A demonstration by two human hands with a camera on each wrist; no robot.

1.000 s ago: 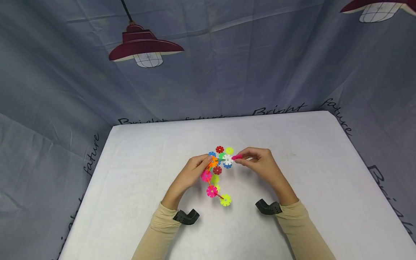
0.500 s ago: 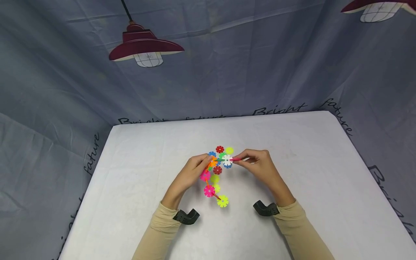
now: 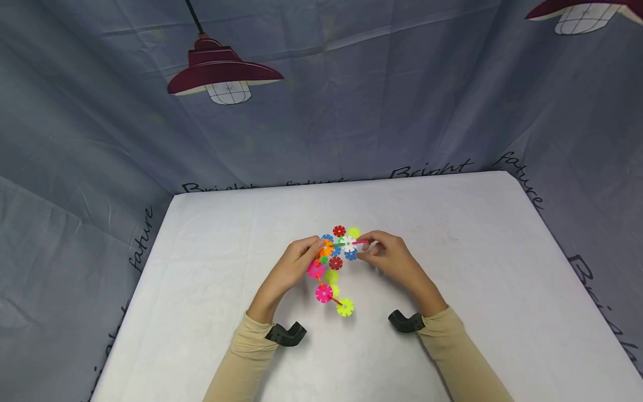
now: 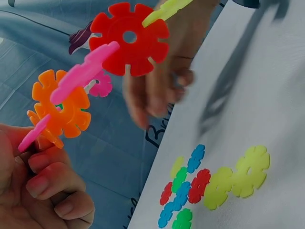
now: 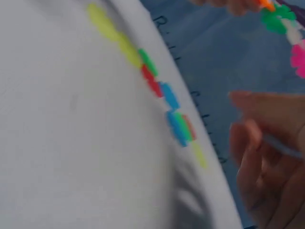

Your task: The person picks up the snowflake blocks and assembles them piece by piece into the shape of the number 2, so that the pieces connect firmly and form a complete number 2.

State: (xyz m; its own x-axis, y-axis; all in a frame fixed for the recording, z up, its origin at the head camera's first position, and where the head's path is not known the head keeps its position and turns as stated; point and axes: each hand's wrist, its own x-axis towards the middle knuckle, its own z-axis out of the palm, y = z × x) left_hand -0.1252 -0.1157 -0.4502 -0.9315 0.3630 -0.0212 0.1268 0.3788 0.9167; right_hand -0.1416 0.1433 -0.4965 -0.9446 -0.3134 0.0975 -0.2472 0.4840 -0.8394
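Observation:
My left hand (image 3: 296, 259) pinches a chain of interlocking snowflake discs near an orange disc (image 4: 74, 107). From the fingers the chain runs toward me through pink discs to a yellow disc (image 3: 345, 307) at its end. Its other arm points right, through a green disc to a white disc (image 3: 348, 243), with a pink disc (image 5: 299, 59) slotted on its outer side. Close beside that pink disc is my right hand (image 3: 389, 257), its thumb and index finger parted. The right wrist view, blurred, shows no disc between the right hand's fingers (image 5: 248, 100).
Beneath the chain, on the white table (image 3: 452, 279), lies a group of joined flat discs, with a red disc (image 3: 339, 231), blue and green ones, and yellow discs (image 4: 250, 171). A grey-blue printed curtain (image 3: 326, 111) surrounds the table's back and sides.
The right hand has moved slightly left, and its fingers have let go of the pink disc, which stays on the white disc. The chain has shifted slightly left in the left hand.

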